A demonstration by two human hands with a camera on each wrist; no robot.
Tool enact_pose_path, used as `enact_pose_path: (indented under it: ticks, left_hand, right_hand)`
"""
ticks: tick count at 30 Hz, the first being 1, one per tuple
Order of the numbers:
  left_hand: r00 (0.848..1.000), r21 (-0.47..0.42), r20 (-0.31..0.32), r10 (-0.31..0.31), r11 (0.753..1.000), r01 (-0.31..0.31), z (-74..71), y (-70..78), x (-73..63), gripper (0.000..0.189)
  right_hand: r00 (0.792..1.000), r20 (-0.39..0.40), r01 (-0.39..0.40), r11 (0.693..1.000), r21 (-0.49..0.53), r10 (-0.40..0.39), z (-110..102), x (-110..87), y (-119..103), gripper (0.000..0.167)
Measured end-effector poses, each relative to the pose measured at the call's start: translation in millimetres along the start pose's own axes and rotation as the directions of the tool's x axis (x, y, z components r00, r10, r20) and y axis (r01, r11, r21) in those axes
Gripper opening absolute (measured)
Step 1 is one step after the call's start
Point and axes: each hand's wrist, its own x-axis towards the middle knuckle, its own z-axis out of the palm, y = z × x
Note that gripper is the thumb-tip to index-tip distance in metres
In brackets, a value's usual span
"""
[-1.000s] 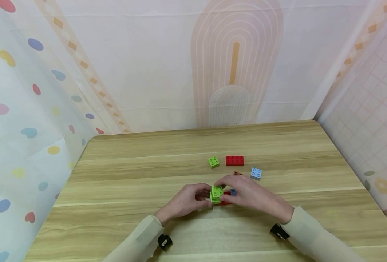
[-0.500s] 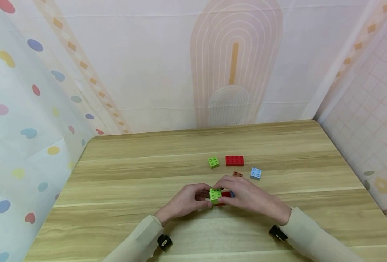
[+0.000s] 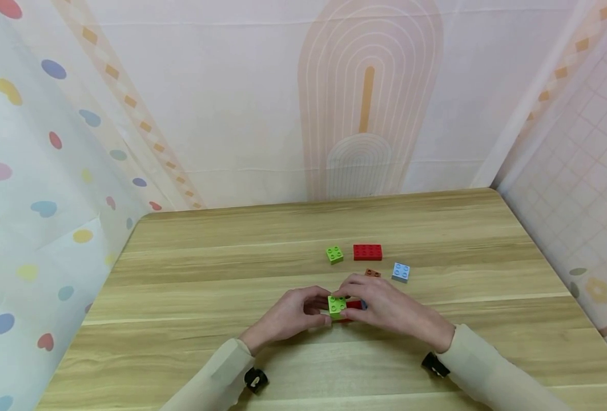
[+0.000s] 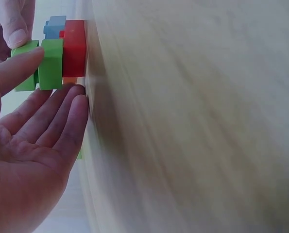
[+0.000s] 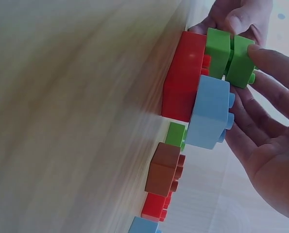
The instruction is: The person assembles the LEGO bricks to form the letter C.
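Note:
My right hand [image 3: 385,305] pinches a bright green square brick [image 3: 337,306] between thumb and fingers. It sits directly over a second green brick [image 4: 51,65], with a narrow gap between the two in both wrist views. That lower brick rests on one end of a long red brick [image 5: 183,77] on the table. A light blue brick [image 5: 210,110] is fixed to the red brick's other end. My left hand [image 3: 295,314] holds the green bricks from the left, thumb in front and fingers behind.
Beyond the hands on the wooden table [image 3: 205,268] lie a loose green brick [image 3: 334,255], a red brick [image 3: 367,253], a brown brick [image 3: 373,273], partly hidden by my right hand, and a light blue brick [image 3: 401,273]. Patterned cloth [image 3: 231,114] hangs behind the table.
The upper green brick has shifted slightly left and down with my right hand, and now covers the lower green brick in the head view. My left hand has stayed almost still.

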Motion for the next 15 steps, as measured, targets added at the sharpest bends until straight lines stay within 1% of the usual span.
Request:
enact_pose_path:
  ticks: [3,6,13,15]
  left_hand:
    - [1.000,-0.014,-0.023,-0.019,1.000,0.018,-0.9,0.1,-2.6,0.038]
    - [0.999,-0.037,-0.048,-0.017,0.999,0.015,-1.2,0.5,-4.8,0.037]
    - [0.994,-0.105,-0.104,0.033,0.994,-0.044,-0.8,2.2,-5.8,0.032]
    - [0.992,-0.111,-0.115,0.049,0.992,-0.062,-0.6,2.5,-5.8,0.030]
  right_hand:
    - [1.000,0.003,-0.007,1.000,-0.009,0.007,-0.4,0.3,0.0,0.033]
    - [1.000,0.011,-0.015,1.000,-0.010,0.015,-0.6,0.4,0.2,0.033]
    - [1.000,0.021,-0.017,1.000,0.003,0.017,-0.9,1.2,0.5,0.033]
    - [1.000,0.022,-0.018,1.000,0.005,0.018,-1.0,1.6,0.2,0.032]
